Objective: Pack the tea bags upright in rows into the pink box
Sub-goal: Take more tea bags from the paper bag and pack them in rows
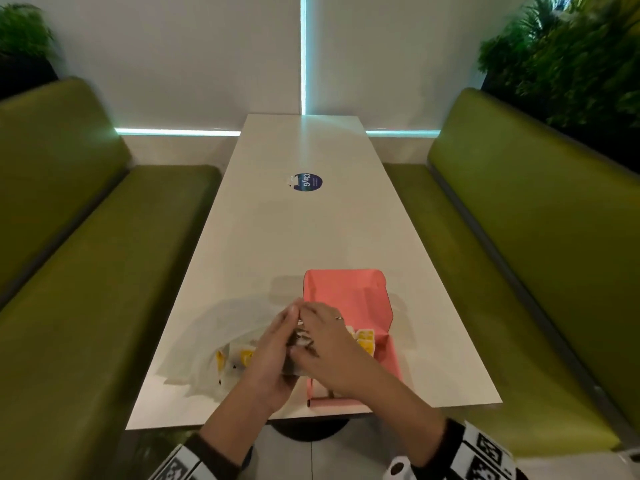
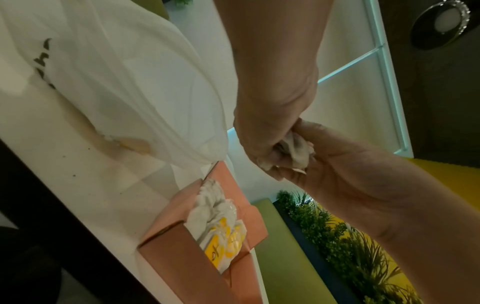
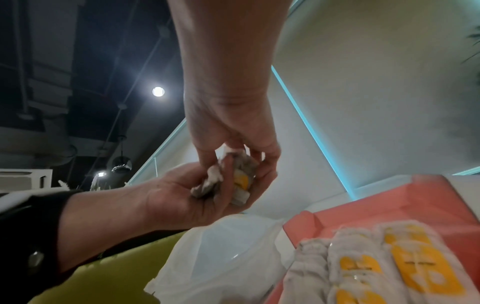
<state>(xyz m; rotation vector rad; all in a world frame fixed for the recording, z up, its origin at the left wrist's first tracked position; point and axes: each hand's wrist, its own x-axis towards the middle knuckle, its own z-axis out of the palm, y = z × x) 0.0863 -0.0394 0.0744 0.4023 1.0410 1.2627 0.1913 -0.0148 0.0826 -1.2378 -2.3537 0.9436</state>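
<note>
Both hands meet just above the near left corner of the open pink cardboard box, which sits on the long white table near its front edge. The left hand lies palm up with its fingers curled under a small bunch of white paper tea bags with yellow labels, and the right hand comes down over the same bunch, its fingertips pinching the bags from above, so the two hands hold it between them. Inside the box, more white and yellow tea bags stand packed side by side against one wall, while the rest of the pink floor lies bare. Just left of the box a thin, translucent white plastic bag lies crumpled on the table, with a few yellow-labelled tea bags showing through it. Farther up the table is a round dark blue sticker
</note>
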